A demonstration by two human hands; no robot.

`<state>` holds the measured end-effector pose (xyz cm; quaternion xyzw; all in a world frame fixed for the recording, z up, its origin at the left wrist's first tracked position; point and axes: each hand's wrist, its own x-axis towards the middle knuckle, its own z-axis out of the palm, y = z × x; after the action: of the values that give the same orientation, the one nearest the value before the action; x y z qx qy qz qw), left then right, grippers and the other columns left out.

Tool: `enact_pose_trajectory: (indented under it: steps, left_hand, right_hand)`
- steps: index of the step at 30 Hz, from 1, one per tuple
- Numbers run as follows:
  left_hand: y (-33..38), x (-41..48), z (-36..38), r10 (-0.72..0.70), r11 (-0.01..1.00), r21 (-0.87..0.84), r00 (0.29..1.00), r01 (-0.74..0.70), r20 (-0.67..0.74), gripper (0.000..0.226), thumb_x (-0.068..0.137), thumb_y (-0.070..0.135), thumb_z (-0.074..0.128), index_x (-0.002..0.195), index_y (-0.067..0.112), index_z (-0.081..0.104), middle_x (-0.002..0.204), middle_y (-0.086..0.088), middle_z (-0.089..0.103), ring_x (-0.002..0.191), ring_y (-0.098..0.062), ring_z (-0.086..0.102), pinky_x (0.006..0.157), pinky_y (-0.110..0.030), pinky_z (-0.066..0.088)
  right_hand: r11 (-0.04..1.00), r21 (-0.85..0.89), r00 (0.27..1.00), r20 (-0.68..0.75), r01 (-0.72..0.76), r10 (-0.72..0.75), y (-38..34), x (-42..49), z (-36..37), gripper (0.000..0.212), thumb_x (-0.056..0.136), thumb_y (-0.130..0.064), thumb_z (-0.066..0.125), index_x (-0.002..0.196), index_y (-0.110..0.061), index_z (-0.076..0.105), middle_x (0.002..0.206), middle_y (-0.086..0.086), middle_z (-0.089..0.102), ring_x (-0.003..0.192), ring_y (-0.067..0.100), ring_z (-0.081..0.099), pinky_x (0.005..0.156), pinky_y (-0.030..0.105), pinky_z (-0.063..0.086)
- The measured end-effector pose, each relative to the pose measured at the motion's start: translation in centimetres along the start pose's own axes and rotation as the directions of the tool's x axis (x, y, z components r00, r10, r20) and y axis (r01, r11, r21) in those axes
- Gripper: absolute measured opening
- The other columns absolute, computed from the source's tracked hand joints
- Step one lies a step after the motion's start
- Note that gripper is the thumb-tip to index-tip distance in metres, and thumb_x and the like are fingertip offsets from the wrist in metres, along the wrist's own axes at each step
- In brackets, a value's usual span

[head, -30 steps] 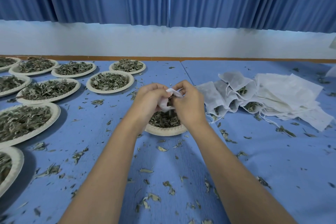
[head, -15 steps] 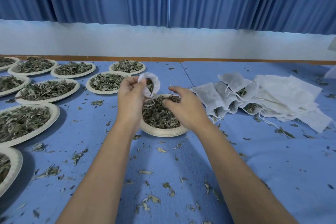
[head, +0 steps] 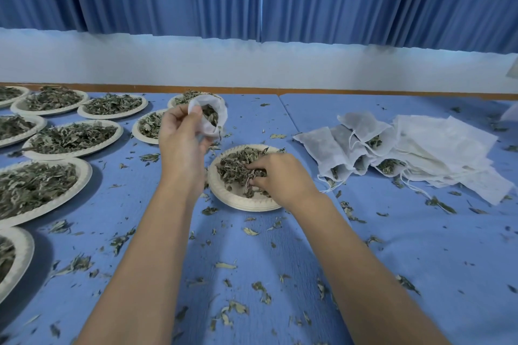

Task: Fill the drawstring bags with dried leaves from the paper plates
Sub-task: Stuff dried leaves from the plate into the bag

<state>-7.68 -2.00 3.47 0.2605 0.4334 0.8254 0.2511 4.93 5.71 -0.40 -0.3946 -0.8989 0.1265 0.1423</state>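
My left hand (head: 182, 143) holds a small white drawstring bag (head: 210, 117) up above the table, its mouth open and some dried leaves showing inside. Below and to the right stands a paper plate (head: 224, 193) with a heap of dried leaves (head: 238, 165). My right hand (head: 280, 176) is down in that heap, fingers curled round a pinch of leaves at the plate's middle.
Several more paper plates of leaves (head: 73, 137) cover the left of the blue table (head: 392, 260). A pile of white bags (head: 406, 148), some filled, lies at the right. Loose leaf bits (head: 229, 311) are scattered over the cloth.
Both hands were together at the bag's mouth over the plate. Since then my left hand has lifted the bag up and to the left, and my right hand has dropped into the leaves.
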Motion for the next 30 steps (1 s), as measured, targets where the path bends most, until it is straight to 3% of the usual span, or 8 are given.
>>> enact_pose_trajectory:
  steps: [6,8,11,14,16,20,27,30]
  left_hand:
    - [0.2,0.3,0.0,0.075,0.990,0.116,0.997,-0.079,0.032,0.008,0.099,0.011,0.048,0.092,0.015,0.050,0.070,-0.003,0.049,0.055,-0.010,0.049,0.067,-0.029,0.053]
    - [-0.5,0.0,0.1,0.063,0.980,0.184,0.996,-0.073,0.060,0.009,0.098,0.011,0.048,0.091,0.016,0.051,0.067,0.001,0.053,0.057,-0.012,0.050,0.067,-0.032,0.052]
    - [-1.9,-0.5,0.3,0.001,0.970,0.242,0.999,-0.014,0.053,0.011,0.098,0.011,0.050,0.089,0.017,0.052,0.063,0.003,0.052,0.058,-0.012,0.050,0.065,-0.031,0.053]
    - [-2.9,-0.7,0.4,-0.055,0.962,0.271,0.998,0.040,0.045,0.013,0.098,0.012,0.051,0.086,0.018,0.051,0.063,0.001,0.050,0.056,-0.009,0.048,0.076,-0.038,0.049]
    - [-3.3,-0.7,0.4,-0.085,0.961,0.266,0.996,0.071,0.040,0.011,0.098,0.013,0.051,0.088,0.018,0.051,0.066,0.000,0.049,0.058,-0.010,0.048,0.080,-0.038,0.048]
    - [-3.7,-0.8,0.5,-0.113,0.963,0.250,0.992,0.097,0.052,0.010,0.098,0.014,0.051,0.089,0.018,0.054,0.063,-0.001,0.046,0.057,-0.007,0.047,0.068,-0.025,0.046]
    - [-4.4,-0.7,0.0,0.004,0.887,0.460,0.997,-0.037,0.074,0.011,0.096,0.026,0.055,0.085,0.026,0.056,0.069,0.004,0.052,0.062,-0.006,0.050,0.058,-0.011,0.041]
    - [-4.6,-0.7,0.0,0.047,0.835,0.546,0.997,-0.076,0.067,0.012,0.095,0.029,0.055,0.083,0.028,0.057,0.073,0.005,0.056,0.067,-0.007,0.053,0.062,-0.022,0.042]
  right_hand:
    - [1.000,-0.011,0.996,-0.091,0.002,-0.003,-0.4,-0.3,0.1,0.033,0.091,-0.013,0.058,0.121,-0.023,0.066,0.116,0.006,0.067,0.099,0.024,0.061,0.082,0.032,0.048]
    - [1.000,0.011,0.991,-0.130,-0.002,0.003,-0.5,-0.4,0.2,0.034,0.090,-0.009,0.055,0.118,-0.023,0.068,0.108,0.008,0.070,0.076,0.021,0.058,0.074,0.031,0.048]
    - [0.988,0.149,0.976,-0.209,-0.033,0.064,-0.4,-0.5,0.0,0.034,0.087,-0.006,0.055,0.112,-0.022,0.071,0.072,0.010,0.065,0.046,0.008,0.032,0.052,0.025,0.037]
    - [0.937,0.348,0.954,-0.264,-0.041,0.140,-0.2,-0.4,-0.5,0.031,0.084,-0.002,0.057,0.103,-0.019,0.075,0.044,-0.005,0.049,0.033,0.012,0.037,0.039,0.015,0.029]
    - [0.889,0.455,0.945,-0.269,-0.042,0.183,-0.3,-0.4,-1.0,0.026,0.084,-0.003,0.060,0.099,-0.018,0.076,0.043,-0.014,0.046,0.030,0.009,0.039,0.034,0.014,0.029]
    - [0.786,0.618,0.934,-0.274,-0.012,0.229,-0.5,-0.4,-1.6,0.018,0.083,-0.009,0.068,0.092,-0.020,0.076,0.041,-0.018,0.050,0.030,0.008,0.033,0.033,0.015,0.024]
    - [0.801,0.598,0.934,-0.294,0.013,0.205,-0.7,-0.8,-3.1,0.018,0.081,-0.010,0.067,0.088,-0.024,0.076,0.052,-0.015,0.058,0.029,0.007,0.033,0.034,0.014,0.026]
    - [0.748,0.664,0.954,-0.216,-0.012,0.208,-0.3,-0.7,-4.2,0.024,0.077,-0.009,0.071,0.074,-0.032,0.074,0.051,-0.011,0.062,0.039,0.009,0.043,0.040,0.019,0.038]
